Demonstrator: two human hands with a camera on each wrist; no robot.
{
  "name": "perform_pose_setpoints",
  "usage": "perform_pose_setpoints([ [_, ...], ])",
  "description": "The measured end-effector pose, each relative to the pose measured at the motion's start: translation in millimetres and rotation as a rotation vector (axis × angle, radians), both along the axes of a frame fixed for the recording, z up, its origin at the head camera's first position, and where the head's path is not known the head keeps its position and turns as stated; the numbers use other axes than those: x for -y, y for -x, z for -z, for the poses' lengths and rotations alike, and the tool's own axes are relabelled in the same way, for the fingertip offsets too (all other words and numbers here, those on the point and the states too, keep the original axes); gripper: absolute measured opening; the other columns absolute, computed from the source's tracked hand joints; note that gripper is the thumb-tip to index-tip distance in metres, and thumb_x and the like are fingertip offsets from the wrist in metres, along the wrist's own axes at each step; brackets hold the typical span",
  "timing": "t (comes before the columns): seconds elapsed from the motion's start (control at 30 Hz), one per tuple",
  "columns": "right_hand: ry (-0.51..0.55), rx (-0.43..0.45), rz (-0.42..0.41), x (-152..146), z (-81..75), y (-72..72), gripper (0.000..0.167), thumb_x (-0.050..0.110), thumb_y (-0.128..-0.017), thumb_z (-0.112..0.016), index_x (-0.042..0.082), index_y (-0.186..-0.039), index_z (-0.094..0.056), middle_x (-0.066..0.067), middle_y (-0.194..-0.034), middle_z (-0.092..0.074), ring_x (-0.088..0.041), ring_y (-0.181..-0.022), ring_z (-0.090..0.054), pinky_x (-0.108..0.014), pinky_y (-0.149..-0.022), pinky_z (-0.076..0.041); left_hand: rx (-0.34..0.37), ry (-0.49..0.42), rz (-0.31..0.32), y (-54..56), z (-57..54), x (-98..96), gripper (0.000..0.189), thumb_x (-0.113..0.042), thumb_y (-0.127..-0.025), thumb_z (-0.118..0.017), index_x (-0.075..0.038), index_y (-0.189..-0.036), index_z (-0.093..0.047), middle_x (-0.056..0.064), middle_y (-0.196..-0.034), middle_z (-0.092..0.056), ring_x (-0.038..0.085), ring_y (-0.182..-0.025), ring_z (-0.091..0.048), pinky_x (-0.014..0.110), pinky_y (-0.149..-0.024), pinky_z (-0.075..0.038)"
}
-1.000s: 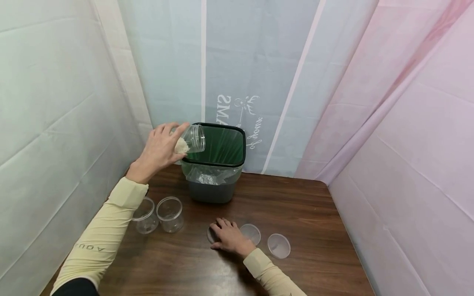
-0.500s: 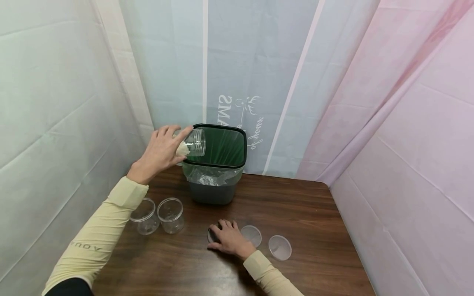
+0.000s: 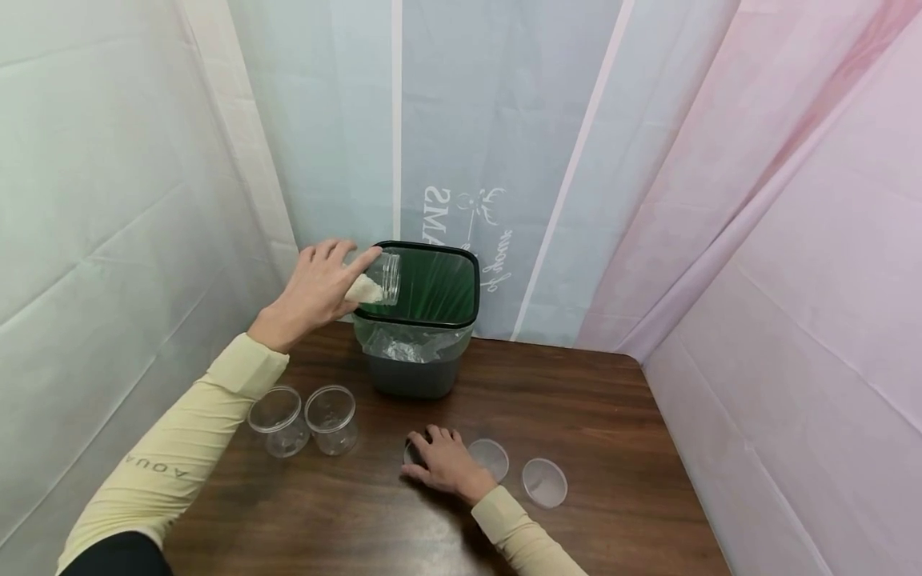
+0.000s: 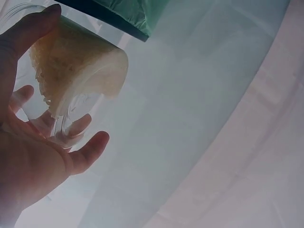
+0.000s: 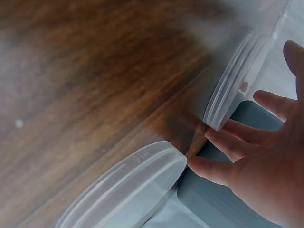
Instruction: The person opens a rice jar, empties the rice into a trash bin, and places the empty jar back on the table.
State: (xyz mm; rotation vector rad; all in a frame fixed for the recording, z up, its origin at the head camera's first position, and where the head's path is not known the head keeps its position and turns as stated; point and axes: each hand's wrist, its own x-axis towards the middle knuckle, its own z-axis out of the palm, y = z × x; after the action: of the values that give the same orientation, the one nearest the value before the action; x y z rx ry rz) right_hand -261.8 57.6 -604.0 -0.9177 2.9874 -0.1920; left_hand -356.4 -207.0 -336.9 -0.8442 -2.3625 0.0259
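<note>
In the head view my left hand point(image 3: 306, 292) grips a clear plastic jar point(image 3: 390, 272) around its body, tilted onto its side. The jar's mouth is over the left rim of a bin point(image 3: 414, 376) with a clear plastic liner. Off-white grainy stuff, rice-like, point(image 3: 365, 290) lies along the jar's lower side, close to the mouth. The left wrist view shows the thumb and spread fingers around the jar point(image 4: 83, 61). My right hand point(image 3: 448, 466) rests on the table with its fingers over a clear round lid point(image 3: 409, 454), partly hidden beneath them.
Two clear jars point(image 3: 331, 420) without lids stand upright on the wooden table point(image 3: 576, 408), near my left forearm. Two more round lids point(image 3: 544, 482) lie flat to the right of my right hand. Fabric curtains point(image 3: 497, 120) enclose the back and sides.
The left hand has tipped the jar slightly further, and the grainy stuff has slid towards its mouth. The right hand stays on the lid.
</note>
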Motion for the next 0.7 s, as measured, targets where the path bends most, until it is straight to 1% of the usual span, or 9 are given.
perform_pose_setpoints([
  [0.2,-0.031,0.013,0.023,1,-0.8,0.7,0.061,0.062,-0.097,-0.042,0.023,-0.144,-0.046,-0.013,-0.137,-0.052,-0.031,-0.124,-0.053,-0.053,-0.098,-0.046,-0.010,0.027,0.012,-0.5,-4.8,-0.5,0.095,-0.029,-0.068,-0.090,-0.022,-0.146,-0.036,0.023,-0.133,-0.047,0.046,-0.120,-0.046,0.060,-0.086,-0.043],
  [0.33,-0.033,0.010,0.026,1,-3.8,0.8,0.058,0.060,-0.099,-0.039,0.022,-0.143,-0.047,-0.012,-0.136,-0.052,-0.031,-0.122,-0.053,-0.049,-0.093,-0.049,-0.024,0.056,0.017,-2.4,-6.7,0.6,0.095,-0.031,-0.068,-0.091,-0.021,-0.145,-0.037,0.023,-0.132,-0.047,0.045,-0.118,-0.047,0.060,-0.084,-0.044],
  [0.47,-0.021,-0.005,0.035,0,-10.3,0.5,0.056,0.057,-0.100,-0.040,0.021,-0.141,-0.049,-0.012,-0.134,-0.054,-0.031,-0.118,-0.054,-0.047,-0.088,-0.051,-0.038,0.067,0.019,-2.0,-9.9,1.1,0.094,-0.031,-0.068,-0.090,-0.021,-0.145,-0.038,0.023,-0.131,-0.049,0.045,-0.118,-0.048,0.060,-0.083,-0.045],
  [0.6,-0.027,-0.002,0.048,-1,-15.8,0.4,0.054,0.056,-0.100,-0.041,0.021,-0.140,-0.050,-0.011,-0.131,-0.055,-0.030,-0.114,-0.055,-0.045,-0.086,-0.052,-0.042,0.084,0.017,-1.7,-13.5,1.0,0.094,-0.031,-0.069,-0.090,-0.021,-0.146,-0.038,0.023,-0.130,-0.050,0.044,-0.118,-0.048,0.060,-0.084,-0.044],
  [0.7,-0.025,0.012,0.048,-1,-16.1,-0.6,0.053,0.056,-0.100,-0.042,0.021,-0.139,-0.050,-0.011,-0.129,-0.056,-0.030,-0.113,-0.056,-0.046,-0.086,-0.051,-0.033,0.103,0.017,-3.0,-14.2,2.3,0.095,-0.034,-0.069,-0.090,-0.021,-0.147,-0.037,0.023,-0.131,-0.050,0.044,-0.119,-0.048,0.060,-0.086,-0.044],
])
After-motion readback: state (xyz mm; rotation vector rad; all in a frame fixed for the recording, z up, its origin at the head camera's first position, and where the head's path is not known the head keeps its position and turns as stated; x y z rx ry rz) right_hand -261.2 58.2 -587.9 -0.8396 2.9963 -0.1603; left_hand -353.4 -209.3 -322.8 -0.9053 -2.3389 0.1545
